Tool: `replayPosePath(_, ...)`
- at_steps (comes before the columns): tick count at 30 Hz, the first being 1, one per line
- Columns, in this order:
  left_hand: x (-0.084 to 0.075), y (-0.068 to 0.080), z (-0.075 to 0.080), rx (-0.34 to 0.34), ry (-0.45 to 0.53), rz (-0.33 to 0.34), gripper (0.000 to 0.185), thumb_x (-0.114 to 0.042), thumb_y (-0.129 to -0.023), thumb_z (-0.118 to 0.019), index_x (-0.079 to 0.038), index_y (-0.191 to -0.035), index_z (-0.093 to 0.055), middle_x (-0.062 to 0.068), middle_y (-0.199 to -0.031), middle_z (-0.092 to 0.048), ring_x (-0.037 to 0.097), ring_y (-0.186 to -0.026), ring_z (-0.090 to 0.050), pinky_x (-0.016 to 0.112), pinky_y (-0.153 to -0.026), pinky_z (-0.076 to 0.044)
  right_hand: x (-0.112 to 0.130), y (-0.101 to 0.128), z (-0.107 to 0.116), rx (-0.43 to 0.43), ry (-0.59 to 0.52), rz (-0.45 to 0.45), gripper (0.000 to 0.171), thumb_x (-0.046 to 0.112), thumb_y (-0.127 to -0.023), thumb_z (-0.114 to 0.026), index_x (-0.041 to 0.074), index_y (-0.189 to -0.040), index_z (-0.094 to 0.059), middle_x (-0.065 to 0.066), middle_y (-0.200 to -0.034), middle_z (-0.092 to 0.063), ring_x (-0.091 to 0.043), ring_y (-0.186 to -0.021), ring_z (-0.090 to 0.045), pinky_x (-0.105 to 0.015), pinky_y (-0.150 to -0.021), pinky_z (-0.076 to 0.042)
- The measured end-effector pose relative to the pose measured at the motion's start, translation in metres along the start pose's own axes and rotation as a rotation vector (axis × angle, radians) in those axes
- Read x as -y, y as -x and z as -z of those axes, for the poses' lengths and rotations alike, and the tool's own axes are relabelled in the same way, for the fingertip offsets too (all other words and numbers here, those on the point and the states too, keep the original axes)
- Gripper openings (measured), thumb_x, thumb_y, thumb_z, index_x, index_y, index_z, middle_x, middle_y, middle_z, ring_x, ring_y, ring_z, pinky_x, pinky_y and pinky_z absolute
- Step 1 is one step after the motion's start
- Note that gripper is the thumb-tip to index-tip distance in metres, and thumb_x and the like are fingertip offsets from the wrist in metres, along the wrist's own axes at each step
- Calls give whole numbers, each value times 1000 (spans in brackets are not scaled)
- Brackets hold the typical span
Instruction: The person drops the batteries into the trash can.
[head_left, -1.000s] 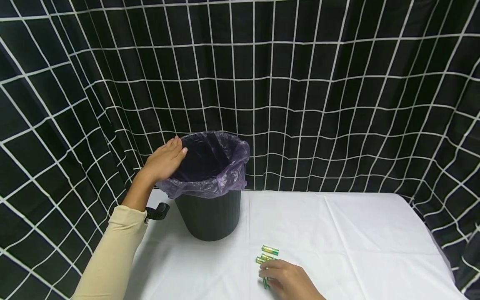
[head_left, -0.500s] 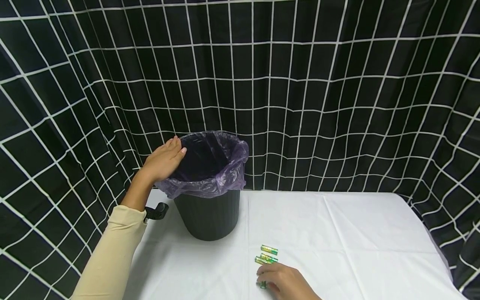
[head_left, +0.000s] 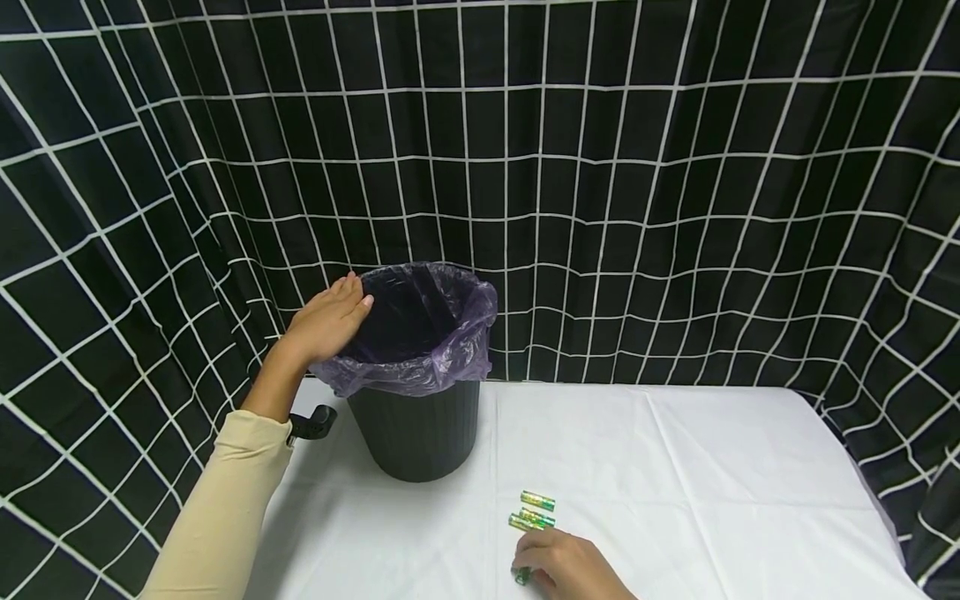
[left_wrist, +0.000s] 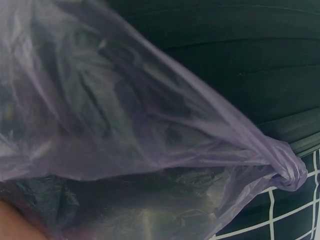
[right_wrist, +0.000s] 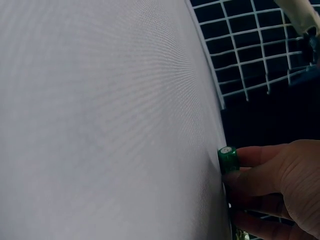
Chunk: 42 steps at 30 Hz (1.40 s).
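A black bin [head_left: 416,433] lined with a purple bag [head_left: 450,350] stands on the white table [head_left: 675,467]. My left hand [head_left: 326,321] rests flat on the bin's left rim, fingers straight; in the left wrist view only the purple bag [left_wrist: 150,130] fills the picture. Two green batteries [head_left: 534,510] lie on the cloth in front of the bin. My right hand [head_left: 570,567] at the near edge pinches a third green battery [head_left: 522,573], seen end-on as the battery [right_wrist: 227,159] between fingers [right_wrist: 270,175] in the right wrist view.
A black curtain with a white grid [head_left: 637,192] hangs behind and around the table. A small black clip-like object [head_left: 313,423] lies left of the bin. White cloth stretches to the right of the batteries.
My right hand has drawn slightly back toward the near edge with one battery in its fingers. The left hand and the bin have not moved.
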<state>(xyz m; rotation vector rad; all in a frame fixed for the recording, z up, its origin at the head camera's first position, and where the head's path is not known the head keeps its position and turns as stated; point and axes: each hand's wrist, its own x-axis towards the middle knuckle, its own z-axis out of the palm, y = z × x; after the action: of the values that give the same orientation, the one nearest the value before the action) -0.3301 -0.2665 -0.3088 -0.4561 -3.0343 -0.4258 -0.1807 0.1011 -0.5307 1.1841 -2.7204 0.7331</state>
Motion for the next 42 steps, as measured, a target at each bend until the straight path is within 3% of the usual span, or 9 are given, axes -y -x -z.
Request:
replayPosePath(15,0,3,0,-2,12,14,66,-36,-112,-16,12,-156,-9,27,-166,-4,39,-155,-1,48,-125,-4,-3,1,1,-18,34,52,20,4,-76,-85,19,-88,-81,15,-88,-67,-1,-84,-57,-19,-68,-54)
replayPosePath(29,-2,4,2,-10,36,-4,65,-36,-112,-16,13,-156,-9,28,-166,-3,41,-155,-2,50,-125,-4,2,0,2,-22,13,44,18,4,-77,-84,16,-91,-81,8,-92,-71,-3,-83,-66,-21,-70,-56)
replayPosePath(42,-2,3,1,-2,39,-6,65,-35,-112,-16,13,-155,-9,29,-166,-3,41,-154,-1,50,-125,-4,2,1,3,-6,-3,37,19,5,-78,-83,17,-93,-80,10,-94,-70,0,-83,-64,-22,-70,-56)
